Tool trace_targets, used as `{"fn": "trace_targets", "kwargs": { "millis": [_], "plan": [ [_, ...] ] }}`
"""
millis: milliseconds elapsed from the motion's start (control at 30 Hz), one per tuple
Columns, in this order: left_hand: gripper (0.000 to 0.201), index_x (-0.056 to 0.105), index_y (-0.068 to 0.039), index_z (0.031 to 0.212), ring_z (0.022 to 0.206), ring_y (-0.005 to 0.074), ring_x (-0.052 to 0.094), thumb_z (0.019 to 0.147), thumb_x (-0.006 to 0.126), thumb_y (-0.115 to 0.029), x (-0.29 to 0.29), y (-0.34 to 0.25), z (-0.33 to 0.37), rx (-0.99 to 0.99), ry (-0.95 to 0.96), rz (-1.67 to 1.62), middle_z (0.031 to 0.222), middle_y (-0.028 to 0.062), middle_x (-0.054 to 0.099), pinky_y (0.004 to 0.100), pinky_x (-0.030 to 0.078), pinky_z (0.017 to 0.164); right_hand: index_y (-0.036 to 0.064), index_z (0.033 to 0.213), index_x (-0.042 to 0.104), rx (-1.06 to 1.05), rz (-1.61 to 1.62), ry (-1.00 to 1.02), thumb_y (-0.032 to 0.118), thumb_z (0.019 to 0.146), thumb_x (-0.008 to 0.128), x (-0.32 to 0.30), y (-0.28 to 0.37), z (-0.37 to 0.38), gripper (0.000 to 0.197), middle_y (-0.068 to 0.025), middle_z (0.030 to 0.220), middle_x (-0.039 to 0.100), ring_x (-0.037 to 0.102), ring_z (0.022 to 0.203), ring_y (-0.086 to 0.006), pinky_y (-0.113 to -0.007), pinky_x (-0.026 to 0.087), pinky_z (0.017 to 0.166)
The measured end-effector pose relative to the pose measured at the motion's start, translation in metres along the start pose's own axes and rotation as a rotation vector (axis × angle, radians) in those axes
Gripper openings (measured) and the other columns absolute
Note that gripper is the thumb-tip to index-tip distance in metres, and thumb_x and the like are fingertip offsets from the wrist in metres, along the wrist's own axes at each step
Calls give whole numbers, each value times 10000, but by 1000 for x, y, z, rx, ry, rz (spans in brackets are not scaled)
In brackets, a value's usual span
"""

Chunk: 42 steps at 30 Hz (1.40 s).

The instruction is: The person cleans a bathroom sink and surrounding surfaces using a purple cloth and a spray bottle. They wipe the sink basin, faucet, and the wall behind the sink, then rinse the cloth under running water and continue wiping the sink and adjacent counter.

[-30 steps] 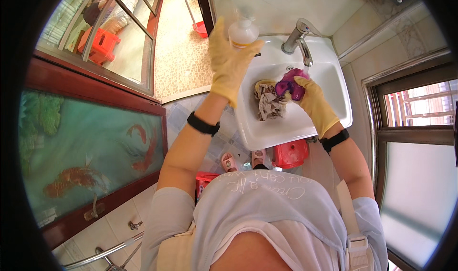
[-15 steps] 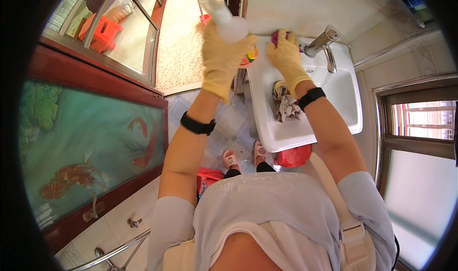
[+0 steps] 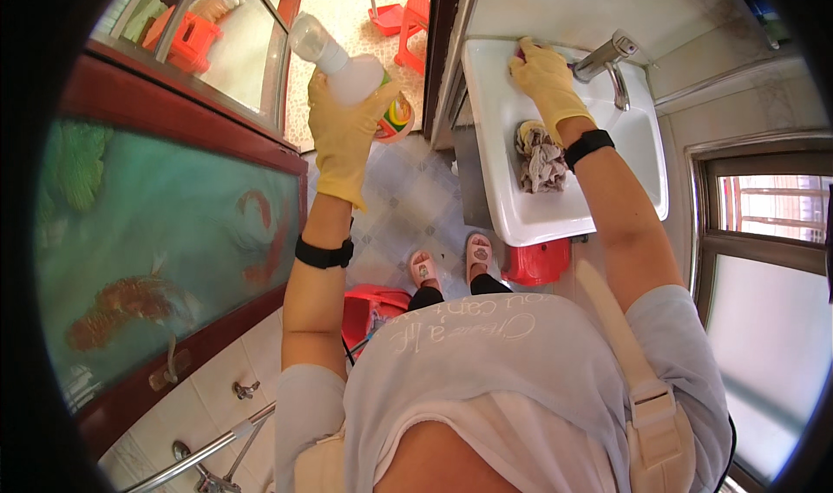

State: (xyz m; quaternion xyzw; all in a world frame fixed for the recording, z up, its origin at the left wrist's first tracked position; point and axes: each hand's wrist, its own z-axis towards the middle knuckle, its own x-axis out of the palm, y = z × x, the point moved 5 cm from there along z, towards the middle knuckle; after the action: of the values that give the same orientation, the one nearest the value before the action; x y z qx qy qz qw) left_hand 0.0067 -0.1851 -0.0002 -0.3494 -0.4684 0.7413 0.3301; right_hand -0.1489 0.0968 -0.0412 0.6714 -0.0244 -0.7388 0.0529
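Observation:
My left hand (image 3: 347, 129), in a yellow rubber glove, grips a translucent white plastic bottle (image 3: 354, 78) with a clear top and a colourful label. It holds the bottle tilted, in the air left of the white washbasin (image 3: 512, 220). My right hand (image 3: 542, 72), gloved the same way, presses at the basin's far left corner, beside the chrome faucet (image 3: 599, 58). Under its fingers shows a bit of a purple sponge (image 3: 521, 53), mostly hidden by the glove. A crumpled grey-brown cloth (image 3: 544, 165) lies on the basin's left side, below my right wrist.
A red plastic stool (image 3: 538, 263) stands under the basin's near edge. By my feet is a red basin (image 3: 369, 306) with things in it. A door with a fish-painted panel (image 3: 173, 233) is at left; a red dustpan (image 3: 388, 20) lies beyond the doorway. A window (image 3: 768, 224) is at right.
My left hand has moved left and a little nearer with the bottle. The right hand stays at the basin's far edge, shifted slightly toward the corner by the wall. The view has turned somewhat.

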Motion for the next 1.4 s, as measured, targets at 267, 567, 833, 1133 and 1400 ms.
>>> {"fn": "trace_targets", "kwargs": {
  "millis": [267,567,833,1133,1400],
  "plan": [
    [716,546,-2,1215,1017,203,629,647,903,-253,31,6,-14,-89,80,-119,1132,97,622,332,513,903,150,1214,647,-653,366,37,54,862,577,2,36,-118,372,-174,1278,593,559,1157,-377,-419,459,989],
    [693,531,-19,1227,997,231,642,651,878,-190,65,-18,-44,-57,106,-242,1122,109,632,358,517,912,180,1331,534,-454,244,-209,104,869,602,1,-23,-43,474,-145,1301,571,568,1156,-351,-427,465,980],
    [734,517,-34,1251,1031,225,629,630,880,-183,115,-45,-47,-21,122,-87,1135,100,633,369,511,938,145,1210,575,-4,141,27,60,862,600,1,-133,-62,359,-133,1081,664,642,1022,-337,-451,538,808],
    [670,564,-44,1219,1078,302,603,622,848,-148,217,-64,-1,236,193,66,1157,154,631,386,489,952,-15,1177,550,837,2079,416,114,951,560,4,-184,-92,261,-197,1116,628,642,984,-358,-547,585,771],
    [964,353,11,1442,1236,324,539,662,869,-222,233,-53,-1,119,335,-22,1364,212,515,386,437,1050,-41,1185,627,129,1467,25,29,837,714,-73,-209,-38,366,-164,1012,677,686,852,-263,-346,579,703]
  ]
}}
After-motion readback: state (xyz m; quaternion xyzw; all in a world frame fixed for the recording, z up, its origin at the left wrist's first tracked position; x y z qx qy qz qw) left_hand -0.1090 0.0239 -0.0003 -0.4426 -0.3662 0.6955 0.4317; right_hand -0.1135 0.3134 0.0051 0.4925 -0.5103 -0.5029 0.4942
